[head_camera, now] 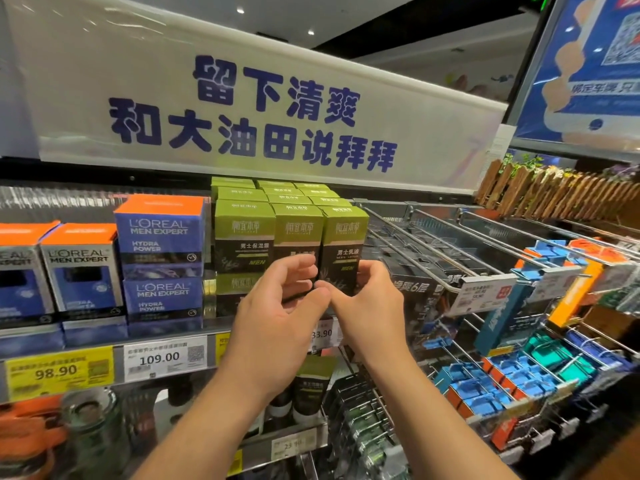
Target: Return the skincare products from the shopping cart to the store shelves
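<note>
On the upper shelf [166, 332], in the front row of green-and-black boxes, the middle box [298, 237] is the one being handled, standing upright between its two neighbours, the left box [244, 237] and the right box [344, 244], and touching both. The person's left hand [280, 306] curls over the lower front of that middle box, fingers bent against its face, thumb below; the right hand [367, 296] wraps the lower edge of the right box just beside it, and the two hands meet at the thumbs. Whether the fingers truly pinch the cartons or only press them back I cannot tell for certain, though they look clamped on. More green boxes sit in rows behind the middle box, so this slot appears nearly full. To the left of the middle box stand stacked blue and orange L'Oreal cartons [161, 233], with price tags [159, 358] on the shelf lip below. To its right, wire hooks [433, 233] carry hanging packs. Above it runs a white banner [256, 112] with blue lettering. Below it, on the next shelf down, are dark tubes [311, 386]. My reading is that this product is all but returned, needing only squaring up; the shopping cart is out of view, so how many items remain cannot be judged.
</note>
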`<state>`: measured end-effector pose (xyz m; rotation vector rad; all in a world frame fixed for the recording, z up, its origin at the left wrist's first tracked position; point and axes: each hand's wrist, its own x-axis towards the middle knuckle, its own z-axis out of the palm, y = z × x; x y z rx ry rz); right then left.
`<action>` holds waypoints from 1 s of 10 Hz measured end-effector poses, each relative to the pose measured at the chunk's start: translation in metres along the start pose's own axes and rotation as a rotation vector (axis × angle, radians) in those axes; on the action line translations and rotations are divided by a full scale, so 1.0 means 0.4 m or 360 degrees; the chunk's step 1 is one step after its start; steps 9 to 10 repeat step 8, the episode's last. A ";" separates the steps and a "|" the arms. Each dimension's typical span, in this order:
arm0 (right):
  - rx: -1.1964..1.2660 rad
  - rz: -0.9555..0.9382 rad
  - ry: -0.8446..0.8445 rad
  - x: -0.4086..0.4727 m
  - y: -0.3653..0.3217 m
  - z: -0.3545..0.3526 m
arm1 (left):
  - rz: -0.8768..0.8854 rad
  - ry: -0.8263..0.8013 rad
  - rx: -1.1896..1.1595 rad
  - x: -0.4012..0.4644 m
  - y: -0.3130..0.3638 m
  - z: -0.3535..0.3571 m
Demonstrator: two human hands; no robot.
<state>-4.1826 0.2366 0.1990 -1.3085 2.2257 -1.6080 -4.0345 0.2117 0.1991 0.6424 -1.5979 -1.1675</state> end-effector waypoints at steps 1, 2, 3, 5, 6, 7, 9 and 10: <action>-0.0018 -0.0006 0.0006 0.000 0.004 -0.001 | -0.0013 -0.0016 -0.0035 -0.002 -0.002 -0.001; 0.0001 -0.0007 0.0012 -0.002 0.007 0.004 | -0.0009 -0.0026 -0.0058 -0.003 -0.005 -0.005; 0.0035 0.0003 0.0021 -0.003 0.005 0.009 | -0.0005 -0.0048 -0.0075 -0.002 -0.008 -0.009; 0.0056 0.0067 -0.0007 -0.012 0.000 0.009 | -0.0011 -0.0129 -0.0117 -0.005 -0.014 -0.026; 0.0088 0.0094 0.0016 -0.036 -0.004 0.014 | -0.0008 -0.0189 -0.0185 -0.007 -0.017 -0.034; 0.0097 0.0123 0.0123 -0.071 0.005 0.010 | -0.0015 -0.0249 -0.0259 -0.008 -0.020 -0.035; 0.0068 0.0098 0.0209 -0.113 0.024 -0.008 | -0.0033 -0.0290 -0.0264 -0.013 -0.026 -0.025; 0.0068 0.0098 0.0209 -0.113 0.024 -0.008 | -0.0033 -0.0290 -0.0264 -0.013 -0.026 -0.025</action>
